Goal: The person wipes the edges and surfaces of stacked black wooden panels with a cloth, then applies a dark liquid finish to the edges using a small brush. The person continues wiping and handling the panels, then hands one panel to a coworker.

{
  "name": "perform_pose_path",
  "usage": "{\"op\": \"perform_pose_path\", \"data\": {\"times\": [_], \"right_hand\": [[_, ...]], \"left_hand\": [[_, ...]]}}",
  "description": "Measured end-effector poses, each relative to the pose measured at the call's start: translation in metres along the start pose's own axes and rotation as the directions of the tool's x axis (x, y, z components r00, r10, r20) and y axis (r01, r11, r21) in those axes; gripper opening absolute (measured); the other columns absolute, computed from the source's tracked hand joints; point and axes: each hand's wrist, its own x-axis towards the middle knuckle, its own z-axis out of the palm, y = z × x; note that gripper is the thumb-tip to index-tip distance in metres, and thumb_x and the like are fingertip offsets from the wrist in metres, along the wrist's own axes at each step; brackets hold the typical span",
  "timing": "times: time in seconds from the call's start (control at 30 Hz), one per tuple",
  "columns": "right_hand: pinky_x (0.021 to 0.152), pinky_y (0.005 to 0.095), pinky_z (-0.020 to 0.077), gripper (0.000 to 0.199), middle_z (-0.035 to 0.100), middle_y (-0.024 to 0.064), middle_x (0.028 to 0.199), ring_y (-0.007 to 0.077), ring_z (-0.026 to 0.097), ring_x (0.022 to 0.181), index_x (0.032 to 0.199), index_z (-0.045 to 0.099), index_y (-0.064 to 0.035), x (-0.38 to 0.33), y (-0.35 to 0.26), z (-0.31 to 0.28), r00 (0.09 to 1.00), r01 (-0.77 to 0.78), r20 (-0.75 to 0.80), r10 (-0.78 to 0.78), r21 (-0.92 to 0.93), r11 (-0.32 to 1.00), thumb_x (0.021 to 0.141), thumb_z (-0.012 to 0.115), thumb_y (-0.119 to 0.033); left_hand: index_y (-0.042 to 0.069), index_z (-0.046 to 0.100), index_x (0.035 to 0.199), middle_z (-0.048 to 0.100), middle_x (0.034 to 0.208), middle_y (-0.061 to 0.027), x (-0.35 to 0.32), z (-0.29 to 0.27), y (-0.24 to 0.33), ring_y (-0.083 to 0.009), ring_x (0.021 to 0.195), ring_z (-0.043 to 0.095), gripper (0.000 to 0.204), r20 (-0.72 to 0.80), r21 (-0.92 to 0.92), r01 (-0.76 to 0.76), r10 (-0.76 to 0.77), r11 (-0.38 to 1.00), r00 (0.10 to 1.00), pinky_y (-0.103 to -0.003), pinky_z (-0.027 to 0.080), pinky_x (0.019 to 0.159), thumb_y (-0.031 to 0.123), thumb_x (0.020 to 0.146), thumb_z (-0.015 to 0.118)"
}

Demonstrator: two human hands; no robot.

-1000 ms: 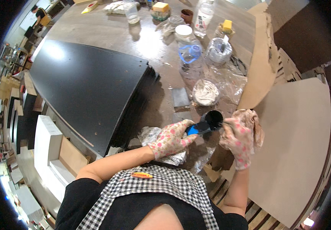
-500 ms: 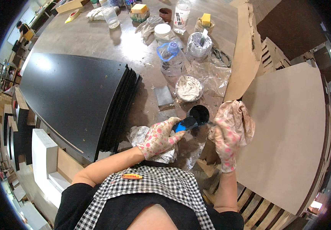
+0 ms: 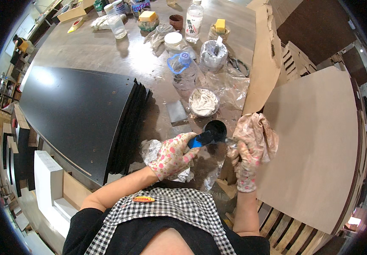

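My left hand (image 3: 172,156), in a flower-print glove, is closed around a blue tool smeared with black (image 3: 202,140), perhaps a scraper. The tool's dark end lies across the near rim of a round black cup (image 3: 215,127). My right hand (image 3: 246,163), in a matching stained glove, is closed on a crumpled pinkish-beige cloth (image 3: 262,136). A small greyish thing shows at its fingertips beside the tool's end; its kind is unclear. Behind my left hand lies a crumpled white rag (image 3: 150,151).
A stack of black panels (image 3: 77,114) covers the table's left. Beyond the cup stand a tub with white cloth (image 3: 203,102), a grey block (image 3: 176,112), a blue-handled jug (image 3: 183,70) and a clear bottle (image 3: 194,21). Torn cardboard (image 3: 265,59) and a large beige board (image 3: 310,144) are at right.
My right hand's fingers have come slightly left, closer to the blue tool's end. The tool now lies flatter across the cup's near edge. The whole view has shifted a little.
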Motion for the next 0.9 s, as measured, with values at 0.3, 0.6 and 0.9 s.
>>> {"op": "perform_pose_path", "data": {"times": [0.3, 0.6, 0.9], "right_hand": [[0.041, 0.0175, 0.0357, 0.018, 0.058, -0.0002, 0.063, 0.0045, 0.05, 0.049, 0.108, 0.066, 0.0002, -0.003, 0.004, 0.009, 0.981, -0.193, 0.05, 0.187, 0.249, 0.949, 0.099, 0.057, -0.013], [0.039, 0.0179, 0.0364, 0.02, 0.062, 0.0019, 0.064, 0.0041, 0.051, 0.047, 0.108, 0.066, 0.0018, -0.004, 0.004, 0.02, 0.992, -0.107, -0.043, 0.117, 0.185, 0.977, 0.099, 0.058, -0.014], [0.041, 0.0178, 0.0371, 0.023, 0.062, 0.0019, 0.066, 0.0037, 0.049, 0.046, 0.111, 0.064, 0.0009, -0.015, 0.013, 0.038, 0.995, -0.053, -0.065, 0.071, 0.244, 0.968, 0.099, 0.058, -0.018]], "left_hand": [[0.002, 0.056, 0.124, 0.067, 0.098, -0.018, -0.004, -0.002, 0.001, -0.0287, 0.081, 0.069, 0.04, -0.018, -0.006, -0.037, 0.037, 0.999, 0.999, -0.038, 0.055, 0.071, 0.017, 0.089, 0.069], [-0.001, 0.059, 0.119, 0.07, 0.102, -0.0131, -0.005, -0.009, 0.009, -0.0158, 0.093, 0.066, 0.039, 0.05, -0.334, 0.217, -0.213, 0.917, 0.976, -0.032, 0.053, 0.083, 0.015, 0.087, 0.074], [-0.003, 0.057, 0.119, 0.066, 0.097, -0.0083, -0.007, -0.008, 0.006, -0.0093, 0.083, 0.061, 0.037, 0.015, -0.517, 0.302, -0.345, 0.801, 0.939, -0.026, 0.052, 0.073, 0.013, 0.089, 0.073]]}}
